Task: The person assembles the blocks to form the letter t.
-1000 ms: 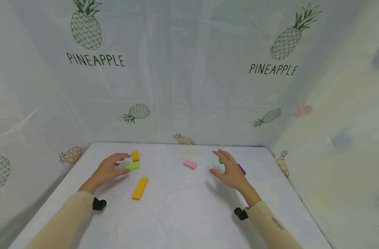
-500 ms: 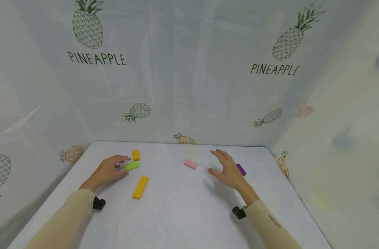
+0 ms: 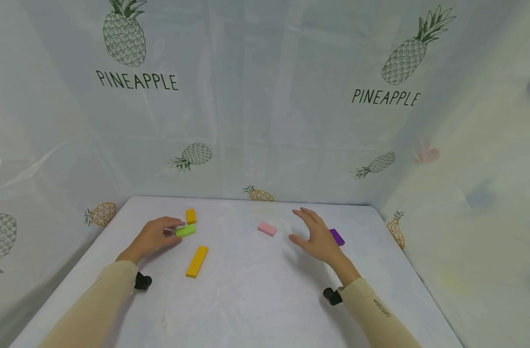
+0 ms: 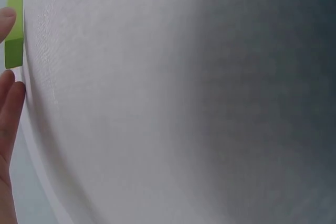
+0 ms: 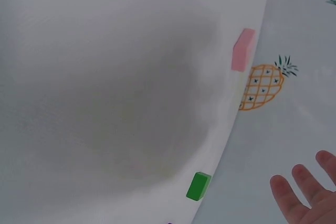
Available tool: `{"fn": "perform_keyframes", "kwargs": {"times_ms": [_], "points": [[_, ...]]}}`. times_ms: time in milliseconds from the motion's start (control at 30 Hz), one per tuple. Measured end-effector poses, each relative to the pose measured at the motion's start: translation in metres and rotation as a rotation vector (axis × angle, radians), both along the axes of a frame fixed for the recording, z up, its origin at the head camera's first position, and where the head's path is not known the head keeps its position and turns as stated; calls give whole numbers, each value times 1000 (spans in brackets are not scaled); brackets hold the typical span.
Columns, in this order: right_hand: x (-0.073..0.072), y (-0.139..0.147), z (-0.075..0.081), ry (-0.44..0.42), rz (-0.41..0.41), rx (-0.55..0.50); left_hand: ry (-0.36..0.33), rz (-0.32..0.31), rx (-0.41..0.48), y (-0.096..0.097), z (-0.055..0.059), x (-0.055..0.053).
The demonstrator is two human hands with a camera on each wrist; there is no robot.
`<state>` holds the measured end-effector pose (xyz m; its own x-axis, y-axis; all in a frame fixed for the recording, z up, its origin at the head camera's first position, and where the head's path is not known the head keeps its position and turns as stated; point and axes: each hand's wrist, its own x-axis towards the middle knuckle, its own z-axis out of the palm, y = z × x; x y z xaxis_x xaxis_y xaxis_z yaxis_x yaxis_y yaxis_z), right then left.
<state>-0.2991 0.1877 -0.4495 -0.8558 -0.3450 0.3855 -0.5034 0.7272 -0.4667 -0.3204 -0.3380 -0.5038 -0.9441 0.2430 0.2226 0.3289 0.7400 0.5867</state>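
My left hand (image 3: 154, 237) lies around the near end of a light green block (image 3: 185, 231), thumb on the near side and fingers on the far side. In the left wrist view a fingertip overlaps the light green block (image 4: 17, 24), while other fingers stand just off its end. Whether the thumb touches it I cannot tell. Above the table's right half my right hand (image 3: 321, 241) hovers with spread fingers and holds nothing. A purple block (image 3: 336, 237) lies beyond it, partly covered. A green block (image 5: 198, 186) shows only in the right wrist view; the hand hides it in the head view.
A short yellow block (image 3: 191, 216) lies just behind the light green one. Nearer sits a long yellow block (image 3: 197, 261). A pink block (image 3: 267, 229) rests at mid-table. The white table (image 3: 247, 299) ends at a pineapple-print curtain (image 3: 265, 106).
My left hand has drawn slightly closer around the light green block. My right hand has drifted a little left, covering the green block and baring more of the purple one.
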Motion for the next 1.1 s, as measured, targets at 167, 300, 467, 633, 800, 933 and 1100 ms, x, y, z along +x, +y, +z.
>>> {"fn": "perform_keyframes", "kwargs": {"times_ms": [167, 300, 467, 633, 800, 933, 1100], "points": [[-1, -1, 0, -9, 2, 1, -1, -6, -17, 2, 2, -1], [-2, -3, -2, -15, -1, 8, -13, -12, -26, 4, 3, -2], [-3, -4, -3, -14, -4, 14, -19, -8, -41, 4, 1, -5], [-3, -5, -3, -26, -2, 8, -10, -14, -55, 3, -3, -9], [-4, -5, -4, -41, -10, 23, -8, -20, -88, 3, -2, -10], [-6, -6, -5, -50, -13, 26, -11, -9, -115, 4, -2, -11], [-9, -7, -9, -45, -15, 43, -23, -3, -112, 5, -4, -14]]}}
